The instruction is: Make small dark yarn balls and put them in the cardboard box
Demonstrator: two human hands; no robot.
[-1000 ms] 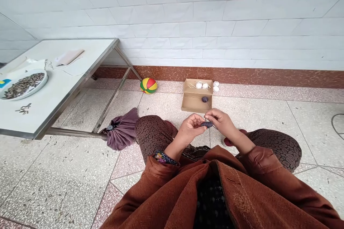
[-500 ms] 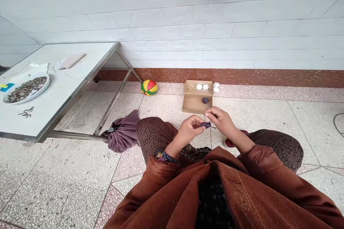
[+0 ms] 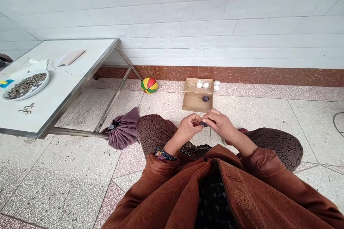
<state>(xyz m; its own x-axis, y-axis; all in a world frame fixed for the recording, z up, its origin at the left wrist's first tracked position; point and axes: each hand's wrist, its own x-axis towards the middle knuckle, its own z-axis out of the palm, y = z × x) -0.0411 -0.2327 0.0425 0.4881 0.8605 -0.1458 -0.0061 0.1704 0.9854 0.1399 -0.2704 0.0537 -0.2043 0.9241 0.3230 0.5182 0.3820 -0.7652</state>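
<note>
In the head view my left hand [image 3: 189,127] pinches a small wound bundle of dark yarn [image 3: 203,124] between thumb and fingers. My right hand [image 3: 218,124] is closed at the bundle's other side, its fingertips on the yarn and partly covering it. A dark strand runs up from behind my right hand to a dark yarn ball [image 3: 205,98]. That ball lies in the lower half of an open cardboard box [image 3: 193,103] on the floor. White yarn balls [image 3: 199,84] rest in the box's lid, and others stand just right of it.
Against the wall lies a colourful ball [image 3: 149,85]. On the left stands a metal-framed table [image 3: 67,93] with a plate [image 3: 40,88] of striped seeds. A purple cloth bag [image 3: 124,130] sits by the table's lower bar. Seed husks litter the floor at left.
My right hand has come down and left, from holding the strand up above the bundle to meeting my left hand at it. The view has tilted slightly downward.
</note>
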